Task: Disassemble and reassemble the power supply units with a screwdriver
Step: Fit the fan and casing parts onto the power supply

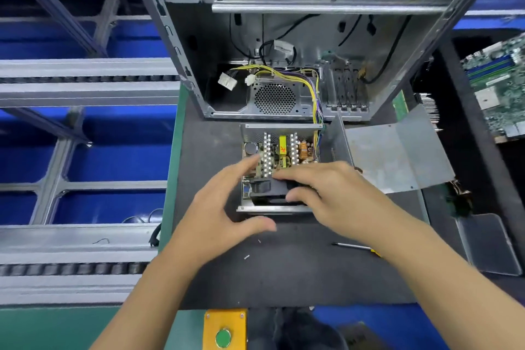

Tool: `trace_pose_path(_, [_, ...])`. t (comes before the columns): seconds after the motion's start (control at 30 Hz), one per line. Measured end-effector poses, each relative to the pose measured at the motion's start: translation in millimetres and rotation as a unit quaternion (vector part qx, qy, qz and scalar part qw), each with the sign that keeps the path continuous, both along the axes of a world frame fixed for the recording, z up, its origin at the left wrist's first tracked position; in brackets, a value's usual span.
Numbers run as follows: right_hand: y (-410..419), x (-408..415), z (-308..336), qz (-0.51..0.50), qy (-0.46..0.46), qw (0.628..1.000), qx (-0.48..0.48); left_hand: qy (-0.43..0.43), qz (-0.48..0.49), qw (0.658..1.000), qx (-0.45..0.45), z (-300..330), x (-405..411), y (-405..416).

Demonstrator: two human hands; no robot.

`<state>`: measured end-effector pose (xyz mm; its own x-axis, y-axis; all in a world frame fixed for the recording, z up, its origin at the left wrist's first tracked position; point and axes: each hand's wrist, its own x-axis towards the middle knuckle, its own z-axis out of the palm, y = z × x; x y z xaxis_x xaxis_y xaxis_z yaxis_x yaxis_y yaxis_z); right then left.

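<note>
An opened power supply unit lies on the dark mat, its circuit board, heat sinks and yellow transformer exposed. Its grey metal cover lies folded open just to its right. My right hand reaches over the unit's near end, fingers curled round the black fan there. My left hand hovers at the unit's near left corner, fingers spread, index tip close to the board, holding nothing. A screwdriver with a yellow handle lies on the mat, partly hidden under my right forearm.
An empty computer case stands open behind the unit, with loose wires running into it. A motherboard sits at the far right. Small screws lie on the mat. A yellow box with a green button is at the near edge. Roller conveyors run left.
</note>
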<state>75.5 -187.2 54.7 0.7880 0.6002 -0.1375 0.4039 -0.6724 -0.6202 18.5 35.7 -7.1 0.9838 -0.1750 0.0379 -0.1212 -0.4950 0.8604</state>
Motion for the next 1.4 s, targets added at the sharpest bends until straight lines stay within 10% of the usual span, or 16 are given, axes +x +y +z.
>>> trace_pose_path(0.23, [-37.2, 14.2, -7.3, -0.029, 0.075, 0.996, 0.043, -0.046, -0.021, 0.995, 0.081, -1.0, 9.7, -17.6])
trace_pose_path(0.4, [-62.3, 19.9, -19.9, 0.001, -0.153, 0.977, -0.146, -0.053, -0.022, 0.997, 0.049, 3.7, 9.4, -16.6])
trace_pose_path(0.6, [-54.1, 11.5, -8.8, -0.025, -0.274, 0.949, -0.155, -0.094, -0.016, 0.992, 0.08, 16.8, 10.2, -17.5])
trace_pose_path(0.83, [-47.1, -16.3, -4.3, -0.095, -0.063, 0.981, -0.156, -0.066, -0.071, 0.984, 0.148, 14.9, 3.1, -3.0])
trace_pose_path(1.4, [-50.6, -37.3, -18.2, -0.187, 0.058, 0.971, -0.133, 0.019, -0.063, 0.975, 0.213, 12.9, 17.5, -7.1])
